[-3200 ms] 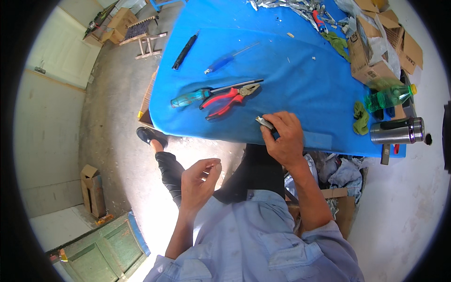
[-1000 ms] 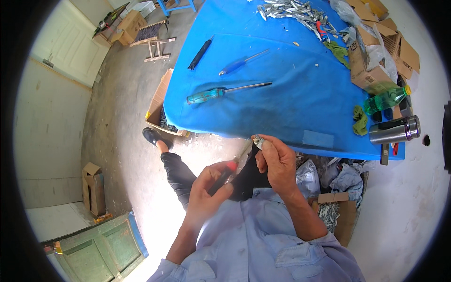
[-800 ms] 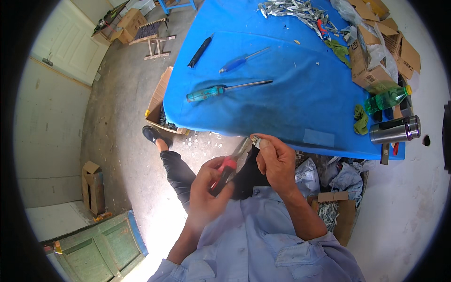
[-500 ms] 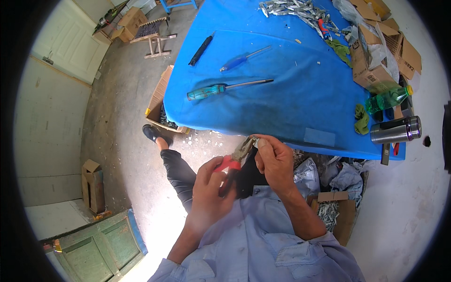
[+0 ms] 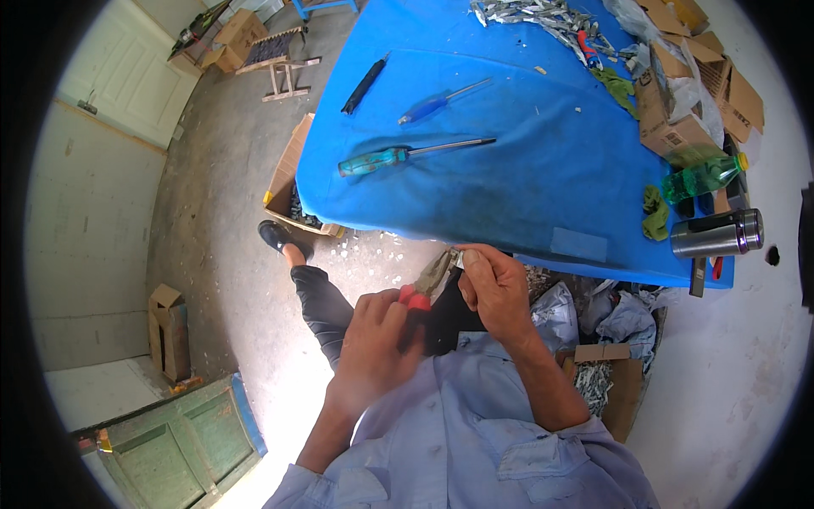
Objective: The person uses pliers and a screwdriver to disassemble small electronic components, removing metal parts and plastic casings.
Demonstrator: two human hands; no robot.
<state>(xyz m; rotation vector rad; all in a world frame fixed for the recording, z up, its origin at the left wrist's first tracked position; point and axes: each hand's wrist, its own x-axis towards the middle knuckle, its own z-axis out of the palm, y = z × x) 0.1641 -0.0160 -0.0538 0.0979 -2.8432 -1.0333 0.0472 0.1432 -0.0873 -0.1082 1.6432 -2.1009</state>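
My left hand (image 5: 379, 335) is wrapped round the red handles of a pair of pliers (image 5: 436, 273), whose metal jaws point up and to the right. In my right hand (image 5: 498, 288), thumb and forefinger pinch a small silvery metal piece (image 5: 459, 259) right at the tip of the jaws. Most of that piece is hidden by the fingers, and its exact kind does not show. Both hands are just off the near edge of the blue-covered table (image 5: 526, 195), above my lap.
On the table lie a teal-handled screwdriver (image 5: 373, 161), a blue screwdriver (image 5: 424, 110), a black slim tool (image 5: 365, 86) and a heap of metal pieces (image 5: 551, 21). A green bottle (image 5: 704, 178) and steel flask (image 5: 716, 233) stand right. Cartons (image 5: 288, 174) sit below.
My left hand has turned and closed further over the pliers' handles, covering more of the red grips. The pliers have tilted slightly; my right hand stays nearly in place.
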